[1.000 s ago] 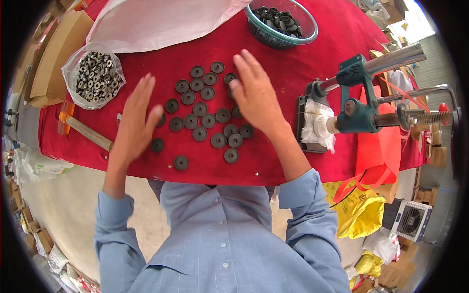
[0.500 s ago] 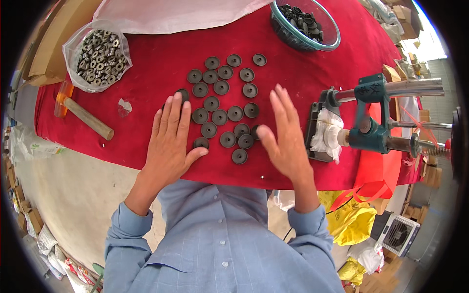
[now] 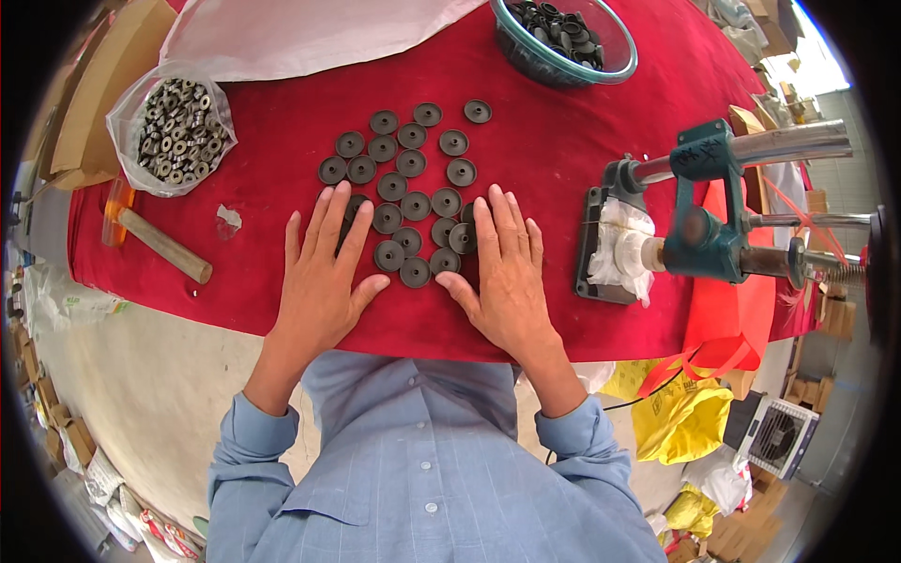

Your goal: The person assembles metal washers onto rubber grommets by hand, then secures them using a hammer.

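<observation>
Several dark grey round plastic discs [image 3: 416, 205], each with a raised hub, lie in a loose cluster on the red cloth [image 3: 272, 131]. My left hand [image 3: 319, 277] rests open at the cluster's left side, fingers spread, partly covering a disc [image 3: 353, 208] beneath its fingertips. On the opposite side my right hand [image 3: 510, 286] is open too, palm down, its index finger beside a half-hidden disc [image 3: 467, 213] and its thumb touching or nearly touching the lowest discs. Neither hand grips anything.
A hand press [image 3: 710, 155] with a white-wrapped base stands at right. A clear bowl [image 3: 631, 73] of dark parts is at the back. On the left are a bag of metal rings [image 3: 178, 145], a hammer [image 3: 164, 246] with an orange head, and a cardboard box [image 3: 108, 113].
My right hand has moved left and come down against the cluster. The lower discs are packed closer together between my hands. My left hand stays nearly where it was.
</observation>
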`<action>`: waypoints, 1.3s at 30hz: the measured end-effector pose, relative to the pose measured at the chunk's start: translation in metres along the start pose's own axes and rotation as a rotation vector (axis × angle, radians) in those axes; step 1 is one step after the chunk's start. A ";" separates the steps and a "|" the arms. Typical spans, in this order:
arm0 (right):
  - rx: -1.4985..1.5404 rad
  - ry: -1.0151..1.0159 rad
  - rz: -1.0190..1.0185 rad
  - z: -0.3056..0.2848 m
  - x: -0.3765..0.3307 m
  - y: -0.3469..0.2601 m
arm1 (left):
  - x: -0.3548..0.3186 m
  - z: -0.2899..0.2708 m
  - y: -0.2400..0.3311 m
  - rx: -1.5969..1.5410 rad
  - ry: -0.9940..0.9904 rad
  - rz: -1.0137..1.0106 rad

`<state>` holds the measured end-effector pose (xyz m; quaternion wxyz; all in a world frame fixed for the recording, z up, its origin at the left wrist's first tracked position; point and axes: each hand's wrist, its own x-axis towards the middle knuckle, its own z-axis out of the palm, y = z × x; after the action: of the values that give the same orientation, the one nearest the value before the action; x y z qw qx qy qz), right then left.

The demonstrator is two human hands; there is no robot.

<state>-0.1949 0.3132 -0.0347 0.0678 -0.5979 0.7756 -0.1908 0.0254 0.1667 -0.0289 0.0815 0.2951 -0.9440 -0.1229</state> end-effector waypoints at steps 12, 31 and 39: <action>0.090 0.183 -0.123 -0.005 -0.023 -0.006 | -0.019 0.003 0.022 -0.130 0.048 0.210; 0.113 0.317 -0.159 0.003 0.000 0.000 | -0.023 0.005 0.008 -0.308 0.279 0.089; 0.135 0.227 -0.121 -0.009 0.001 -0.002 | -0.023 0.008 -0.003 -0.228 0.304 0.028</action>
<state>-0.1960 0.3139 -0.0257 0.0081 -0.6122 0.7263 -0.3125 0.0440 0.1795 -0.0389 0.2580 0.2858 -0.9048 -0.1817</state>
